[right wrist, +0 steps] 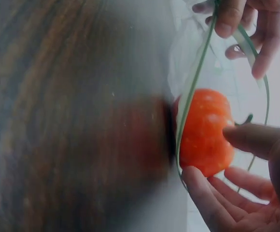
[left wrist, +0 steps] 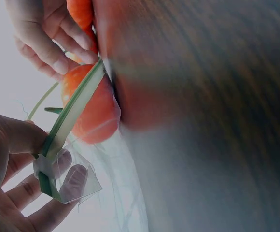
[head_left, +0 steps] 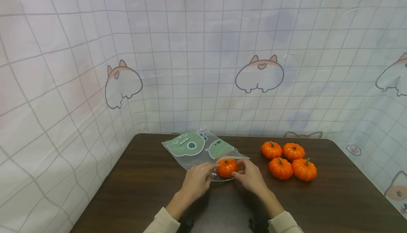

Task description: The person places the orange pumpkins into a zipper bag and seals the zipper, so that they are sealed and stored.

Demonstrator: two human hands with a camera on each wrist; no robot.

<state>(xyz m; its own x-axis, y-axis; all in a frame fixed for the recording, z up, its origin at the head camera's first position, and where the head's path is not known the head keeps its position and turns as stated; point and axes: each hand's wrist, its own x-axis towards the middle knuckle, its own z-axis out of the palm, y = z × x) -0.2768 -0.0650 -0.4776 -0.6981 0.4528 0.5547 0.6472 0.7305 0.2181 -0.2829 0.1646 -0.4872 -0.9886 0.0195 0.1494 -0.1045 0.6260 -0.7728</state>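
Observation:
A clear zip bag [head_left: 198, 159] with green cartoon animal prints lies on the table, its mouth towards me. One small orange pumpkin [head_left: 226, 168] sits in the mouth of the bag. My left hand [head_left: 198, 180] pinches the left end of the bag's opening, near a white zip slider [left wrist: 43, 166]. At the pumpkin's right side, my right hand [head_left: 251, 177] holds it; the thumb lies on its upper side by the stem, with fingers lower down at the green-edged rim [right wrist: 190, 92] of the bag.
Several more orange pumpkins [head_left: 280, 168] stand grouped on the table to the right of the bag. The dark brown wooden table [head_left: 136, 187] meets a white gridded cloth [head_left: 203, 99] with cartoon dogs at the back and sides.

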